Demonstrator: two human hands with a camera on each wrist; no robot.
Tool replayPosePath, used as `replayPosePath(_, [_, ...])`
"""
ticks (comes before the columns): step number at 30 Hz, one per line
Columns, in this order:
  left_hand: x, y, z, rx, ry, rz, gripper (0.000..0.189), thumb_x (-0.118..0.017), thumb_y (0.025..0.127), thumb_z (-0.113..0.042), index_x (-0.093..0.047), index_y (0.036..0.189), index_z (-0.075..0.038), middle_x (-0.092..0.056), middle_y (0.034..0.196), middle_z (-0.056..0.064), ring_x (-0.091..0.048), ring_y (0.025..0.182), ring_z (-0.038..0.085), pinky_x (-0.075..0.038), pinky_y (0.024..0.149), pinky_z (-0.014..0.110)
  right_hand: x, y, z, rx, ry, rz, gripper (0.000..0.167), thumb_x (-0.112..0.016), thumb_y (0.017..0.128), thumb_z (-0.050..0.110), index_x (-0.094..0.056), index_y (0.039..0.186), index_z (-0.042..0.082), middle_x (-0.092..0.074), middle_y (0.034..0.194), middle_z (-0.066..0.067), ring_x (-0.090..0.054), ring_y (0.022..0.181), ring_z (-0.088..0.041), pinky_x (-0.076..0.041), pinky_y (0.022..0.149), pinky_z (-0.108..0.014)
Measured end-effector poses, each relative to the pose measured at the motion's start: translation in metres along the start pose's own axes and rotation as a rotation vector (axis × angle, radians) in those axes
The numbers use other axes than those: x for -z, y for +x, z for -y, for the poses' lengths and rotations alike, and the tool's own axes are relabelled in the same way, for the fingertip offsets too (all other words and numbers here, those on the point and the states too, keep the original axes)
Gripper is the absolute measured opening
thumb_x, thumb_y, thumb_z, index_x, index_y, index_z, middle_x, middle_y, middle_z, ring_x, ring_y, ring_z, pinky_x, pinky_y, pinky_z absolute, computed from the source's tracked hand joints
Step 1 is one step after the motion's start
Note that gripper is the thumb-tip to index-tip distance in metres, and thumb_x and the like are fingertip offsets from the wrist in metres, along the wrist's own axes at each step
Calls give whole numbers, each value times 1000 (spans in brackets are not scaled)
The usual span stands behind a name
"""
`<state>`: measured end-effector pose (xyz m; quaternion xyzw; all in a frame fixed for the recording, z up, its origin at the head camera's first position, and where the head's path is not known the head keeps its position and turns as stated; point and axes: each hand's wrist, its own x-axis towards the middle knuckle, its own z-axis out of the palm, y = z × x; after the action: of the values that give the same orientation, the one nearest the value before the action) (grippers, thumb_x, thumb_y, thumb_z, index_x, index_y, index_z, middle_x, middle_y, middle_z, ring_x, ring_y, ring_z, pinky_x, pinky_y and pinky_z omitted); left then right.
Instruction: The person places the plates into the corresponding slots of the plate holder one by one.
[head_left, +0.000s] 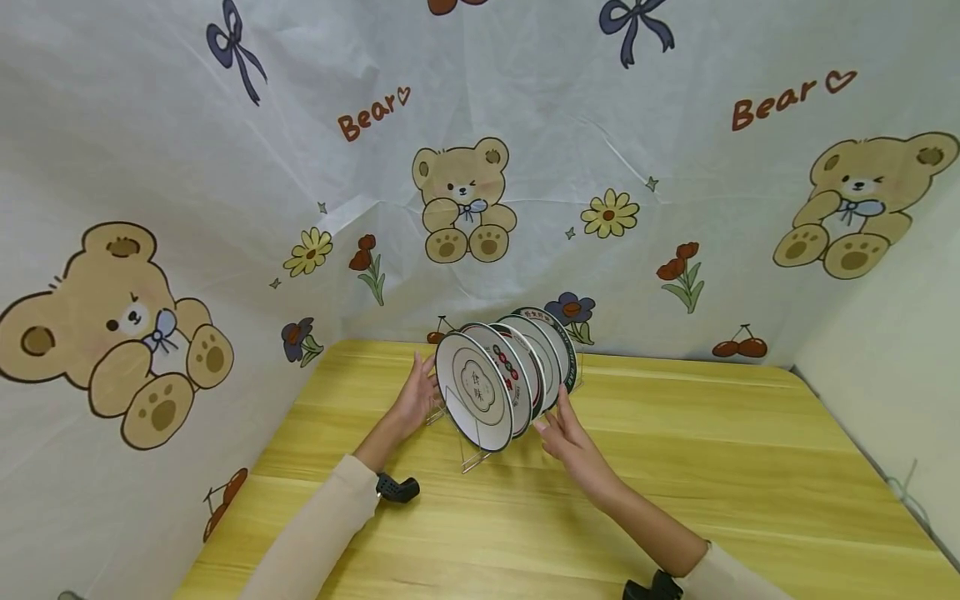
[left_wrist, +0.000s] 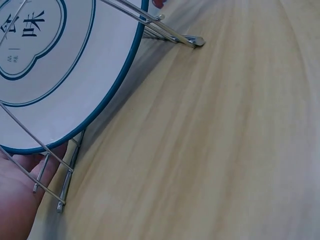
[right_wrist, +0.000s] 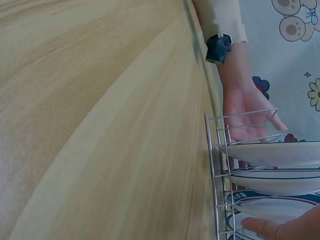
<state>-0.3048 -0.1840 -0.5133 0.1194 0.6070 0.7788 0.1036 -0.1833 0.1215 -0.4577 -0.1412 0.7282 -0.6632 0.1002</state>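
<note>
Several round plates with dark rims and printed patterns stand on edge, one behind another, in a wire dish rack (head_left: 474, 461). The front plate (head_left: 491, 417) is white with a dark green-blue rim and characters in its middle. At the rack's left side is my left hand (head_left: 411, 400), its fingers straight and reaching behind the wires in the right wrist view. On the other side, my right hand (head_left: 576, 450) lies beside the plates' edges, index finger and thumb extended. Its thumb (right_wrist: 267, 229) shows close to the rack wires (right_wrist: 220, 175). The far fingertips are partly hidden.
The rack stands on a wood-grain table (head_left: 712, 467), near its back edge. A white cloth (head_left: 555, 108) printed with bears and flowers hangs behind and at the left. Each wrist carries a black camera mount (head_left: 397, 488).
</note>
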Motion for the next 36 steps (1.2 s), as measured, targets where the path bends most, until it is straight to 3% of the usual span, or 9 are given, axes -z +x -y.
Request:
replayPosePath(4, [-1, -5, 4, -8, -25, 12, 81, -3, 101, -69, -3, 165, -19, -27, 162, 27, -45, 137, 41, -35, 114, 57, 1, -1, 2, -3, -19, -4, 84, -49, 109, 28, 16, 162, 20, 16, 168, -14, -4, 154, -39, -24, 120, -61])
replayPosePath(8, [-5, -12, 6, -22, -70, 48, 78, -2, 103, -67, -2, 165, -21, -23, 163, 26, -35, 144, 44, -24, 118, 65, 3, -3, 2, -9, -36, -13, 85, -50, 108, 32, 15, 162, 20, 15, 168, -13, -3, 155, -39, -21, 121, -59])
replayPosePath(15, [-17, -25, 6, -25, -131, 59, 73, 2, 103, -63, -2, 165, -24, -20, 165, 24, -23, 149, 45, -17, 121, 65, 9, -2, 1, -5, -38, -40, 82, -49, 109, 31, 12, 163, 21, 13, 169, -13, -6, 154, -39, -24, 120, -59])
replayPosePath(19, [-24, -35, 7, -25, -104, 55, 71, 4, 104, -61, 4, 164, -23, -14, 166, 23, -19, 151, 46, -14, 122, 65, 13, -1, -1, 1, -33, -40, 81, -48, 109, 31, 12, 163, 20, 14, 168, -13, -6, 154, -40, -24, 119, -58])
replayPosePath(28, [-45, -60, 9, -42, 80, 108, 75, -1, 105, -61, 12, 163, -15, -4, 168, 23, -21, 148, 49, -32, 113, 69, 26, -3, -2, 0, -23, -61, 76, -44, 110, 32, 8, 163, 15, 11, 169, -12, -5, 154, -41, -27, 118, -62])
replayPosePath(33, [-58, -73, 12, -62, 151, 141, 74, -3, 105, -61, 14, 163, -19, 2, 168, 21, -21, 148, 50, -37, 110, 68, 34, -1, -1, -34, -27, -83, 70, -39, 112, 32, 6, 164, 15, 8, 170, -11, -1, 155, -35, -27, 119, -61])
replayPosePath(36, [-68, -81, 13, -60, 163, 149, 77, -6, 104, -65, 16, 162, -19, 5, 168, 21, -20, 149, 49, -38, 110, 69, 40, 0, -1, -66, -14, -84, 68, -36, 112, 35, 4, 164, 16, 6, 170, -9, -7, 155, -31, -40, 116, -38])
